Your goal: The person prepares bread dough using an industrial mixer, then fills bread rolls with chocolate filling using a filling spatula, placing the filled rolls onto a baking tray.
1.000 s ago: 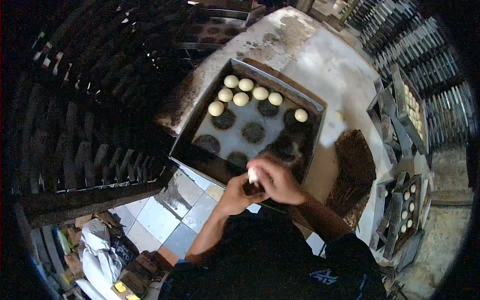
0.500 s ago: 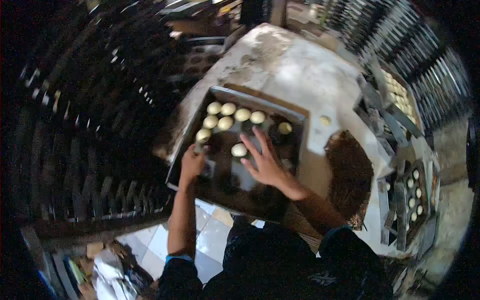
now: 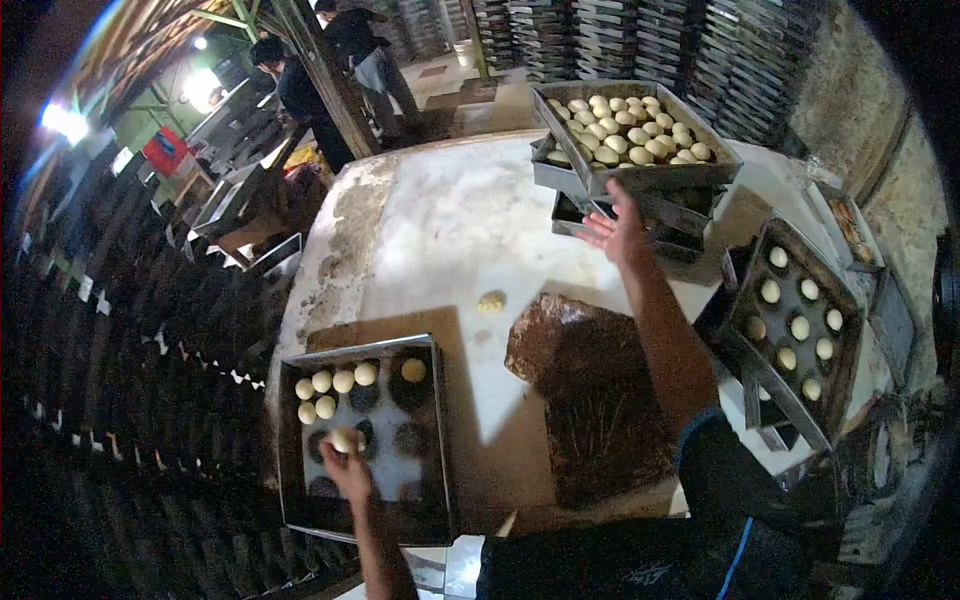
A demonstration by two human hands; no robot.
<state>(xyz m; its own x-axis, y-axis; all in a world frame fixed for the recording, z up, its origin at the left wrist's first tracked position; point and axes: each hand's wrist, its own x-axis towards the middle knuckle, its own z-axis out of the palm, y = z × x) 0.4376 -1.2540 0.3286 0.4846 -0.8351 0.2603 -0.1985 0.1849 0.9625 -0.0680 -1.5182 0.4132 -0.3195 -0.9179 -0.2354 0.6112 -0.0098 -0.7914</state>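
A metal baking tray (image 3: 447, 455) lies at the lower left of the table, with several pale dough balls (image 3: 344, 381) set along its far side. Inside it, my left hand (image 3: 349, 472) has its fingers closed around one dough ball (image 3: 344, 440), low over the tray bottom. My right hand (image 3: 622, 235) is stretched forward, fingers spread and holding nothing. It is just in front of a stacked tray (image 3: 650, 178) heaped with round dough balls (image 3: 625, 118).
A dark brown, worn board (image 3: 600, 400) and a small dough piece (image 3: 490, 302) lie on the pale table (image 3: 450, 200). At right stands another tray (image 3: 775, 385) with spaced dough balls. Piled dark trays (image 3: 150, 400) fill the left. Two people (image 3: 375, 75) stand beyond a wooden post.
My view has swung to the right. My right hand has left the near tray and reached out to the stacked trays. My left hand stays in the near tray, now on a dough ball.
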